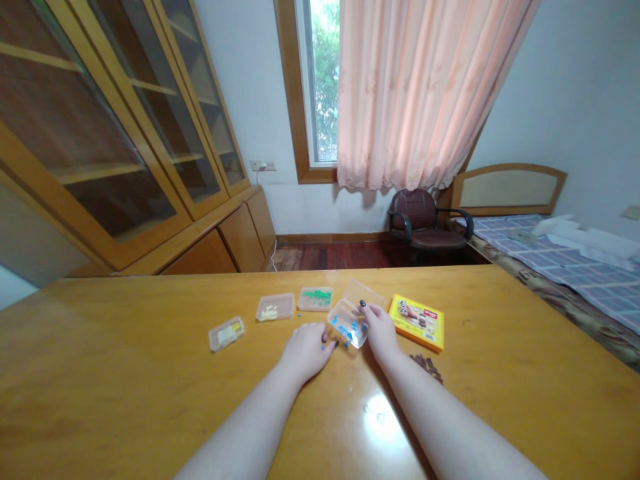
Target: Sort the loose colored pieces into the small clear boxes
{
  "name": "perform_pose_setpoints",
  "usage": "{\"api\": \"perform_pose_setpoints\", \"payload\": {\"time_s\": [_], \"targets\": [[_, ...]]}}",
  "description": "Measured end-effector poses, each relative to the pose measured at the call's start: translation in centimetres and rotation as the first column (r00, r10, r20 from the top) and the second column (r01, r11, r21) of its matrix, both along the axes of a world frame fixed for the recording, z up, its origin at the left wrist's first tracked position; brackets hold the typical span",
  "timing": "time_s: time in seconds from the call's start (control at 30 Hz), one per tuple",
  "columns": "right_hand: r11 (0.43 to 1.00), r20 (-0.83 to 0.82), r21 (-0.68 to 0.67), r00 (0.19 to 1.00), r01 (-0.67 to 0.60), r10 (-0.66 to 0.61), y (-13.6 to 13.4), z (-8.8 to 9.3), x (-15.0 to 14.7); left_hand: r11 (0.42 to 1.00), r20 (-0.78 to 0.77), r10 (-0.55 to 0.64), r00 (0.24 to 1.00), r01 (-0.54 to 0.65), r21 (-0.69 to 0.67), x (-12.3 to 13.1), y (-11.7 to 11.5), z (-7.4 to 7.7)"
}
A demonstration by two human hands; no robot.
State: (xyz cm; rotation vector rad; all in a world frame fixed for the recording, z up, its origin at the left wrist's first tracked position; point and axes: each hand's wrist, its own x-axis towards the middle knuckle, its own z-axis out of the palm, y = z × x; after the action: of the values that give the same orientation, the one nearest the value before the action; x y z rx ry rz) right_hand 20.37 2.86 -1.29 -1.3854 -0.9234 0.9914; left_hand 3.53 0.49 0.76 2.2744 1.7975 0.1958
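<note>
My right hand (381,333) grips the side of a clear plastic box (331,323) and holds it tilted above the table. Several small blue pieces (345,331) lie inside it, and its clear lid (364,291) stands open behind. To the left, my left hand (306,349) rests low at the tabletop, fingers curled and thumb pointing toward the box. A tiny blue piece (323,347) shows between its thumb and fingers. Another blue piece (347,345) is just under the box's near edge.
Along the table (150,373) stand a box of green pieces (317,296), a box of cream pieces (270,311) and a small clear case (227,334). A yellow box (417,323) lies right, near a pile of brown pieces (428,368). A stray blue piece (299,315) lies left.
</note>
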Motion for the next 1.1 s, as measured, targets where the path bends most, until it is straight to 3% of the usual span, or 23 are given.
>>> {"api": "perform_pose_setpoints", "payload": {"time_s": [0.27,0.53,0.83,1.1], "targets": [[1.000,-0.047,0.006,0.999,-0.024,0.024,0.0,0.0,0.0,0.999,0.023,-0.044,0.999,0.043,0.019,-0.5,0.8,-1.1],[1.000,-0.055,-0.002,0.998,-0.027,0.026,0.2,-0.5,0.0,0.996,-0.150,0.085,0.985,-0.078,0.050,0.4,-1.2,-0.2],[0.997,-0.040,0.031,0.997,-0.064,0.065,0.4,-1.1,0.2,0.996,-0.214,-0.087,0.973,0.081,-0.038,0.9,-1.4,-0.6],[0.998,-0.054,0.017,0.996,-0.064,0.065,0.4,-1.2,0.1,1.000,-0.207,0.008,0.978,-0.008,0.001,0.7,-1.0,-1.1]]}}
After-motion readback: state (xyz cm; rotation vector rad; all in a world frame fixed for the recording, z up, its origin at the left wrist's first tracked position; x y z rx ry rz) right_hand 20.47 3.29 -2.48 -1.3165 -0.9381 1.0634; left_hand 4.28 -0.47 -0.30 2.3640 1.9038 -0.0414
